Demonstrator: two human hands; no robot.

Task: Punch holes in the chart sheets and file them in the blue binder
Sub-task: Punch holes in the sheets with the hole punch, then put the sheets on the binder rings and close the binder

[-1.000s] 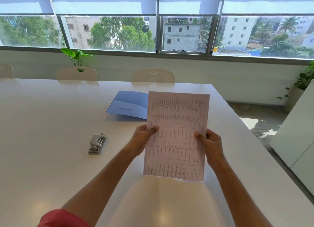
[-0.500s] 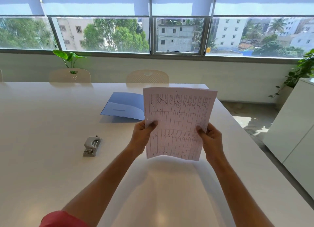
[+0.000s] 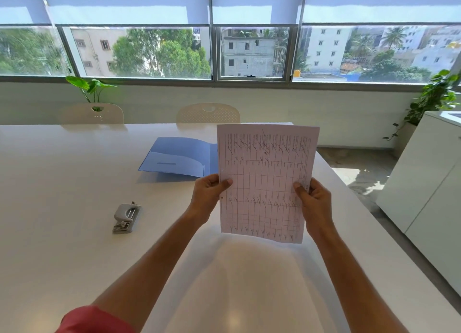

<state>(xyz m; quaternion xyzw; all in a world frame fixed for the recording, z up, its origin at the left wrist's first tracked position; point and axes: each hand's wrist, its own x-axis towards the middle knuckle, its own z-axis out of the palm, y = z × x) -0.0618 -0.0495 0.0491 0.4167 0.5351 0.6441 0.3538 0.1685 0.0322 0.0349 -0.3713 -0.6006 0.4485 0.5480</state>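
I hold the chart sheets (image 3: 264, 180) upright above the white table (image 3: 62, 183), printed grid facing me. My left hand (image 3: 208, 195) pinches their left edge with the thumb on the front. My right hand (image 3: 314, 203) grips the right edge the same way. Small holes show along the left margin of the sheets. The blue binder (image 3: 178, 157) lies open on the table behind the sheets, its right part hidden by them. A grey hole punch (image 3: 126, 218) sits on the table to the left of my left forearm.
Two pale chairs (image 3: 208, 113) stand at the table's far side, with a potted plant (image 3: 91, 88) behind the left one. A white cabinet (image 3: 429, 183) stands to the right, across a strip of floor. Windows run along the far wall.
The sheets have been lifted from resting low near the table to upright in the air, and tilted slightly clockwise. Both hands keep their hold on the side edges.
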